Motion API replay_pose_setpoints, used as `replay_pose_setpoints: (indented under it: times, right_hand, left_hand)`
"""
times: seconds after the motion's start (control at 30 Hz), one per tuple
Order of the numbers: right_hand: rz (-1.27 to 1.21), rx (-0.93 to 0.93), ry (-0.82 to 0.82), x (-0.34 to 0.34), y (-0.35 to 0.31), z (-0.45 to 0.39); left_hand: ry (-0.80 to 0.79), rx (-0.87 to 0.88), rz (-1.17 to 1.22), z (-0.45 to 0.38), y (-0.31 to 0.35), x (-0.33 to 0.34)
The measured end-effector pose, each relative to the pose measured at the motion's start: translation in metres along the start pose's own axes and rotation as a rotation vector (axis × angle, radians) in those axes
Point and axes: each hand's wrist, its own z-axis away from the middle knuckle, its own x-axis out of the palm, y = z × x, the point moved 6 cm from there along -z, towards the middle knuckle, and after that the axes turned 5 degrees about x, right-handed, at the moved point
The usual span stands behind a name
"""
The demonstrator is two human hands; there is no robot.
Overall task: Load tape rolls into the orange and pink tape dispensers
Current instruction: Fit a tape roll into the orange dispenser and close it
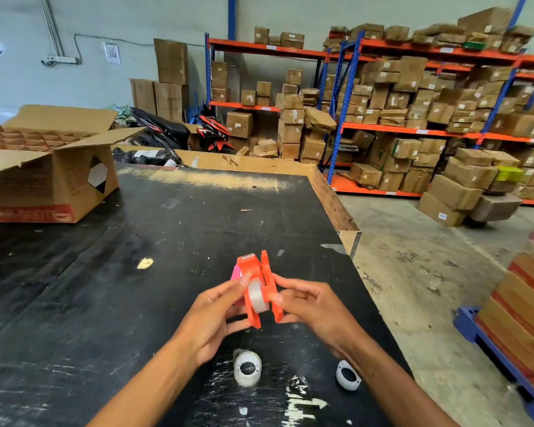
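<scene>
Black table [136, 303], spare tape rolls [247, 368], cardboard box [43, 186]

From my feed it's a warehouse: scuffed black table [136, 241] filling the lower left, an open cardboard box [43, 180] at mid left, pale green wall [105, 20] up top. Orange-and-blue shelves [413, 131] crammed with boxes run across the right, over bare concrete floor [429, 288]. Two scooters [182, 131] sit parked near center.
</scene>
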Motion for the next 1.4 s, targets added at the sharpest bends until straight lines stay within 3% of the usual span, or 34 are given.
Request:
replay_pose_setpoints:
  times: [0.43, 0.73, 1.0, 1.4]
  right_hand:
    - [0.065, -0.180, -0.008, 0.015, -0.010, 0.015]
    - [0.074, -0.248, 0.122, 0.013, -0.047, -0.001]
    - [-0.002, -0.230, 0.248, 0.016, -0.035, -0.002]
    - [0.182, -0.239, 0.158, 0.026, -0.033, 0.000]
  left_hand:
    - [-0.027, 0.136, -0.115, 0.022, 0.029, 0.007]
    - [-0.045, 0.191, -0.138, 0.031, 0.047, 0.018]
    - [0.051, 0.228, -0.155, 0.033, 0.046, 0.014]
    - [-0.017, 0.249, -0.230, 0.034, 0.051, 0.015]
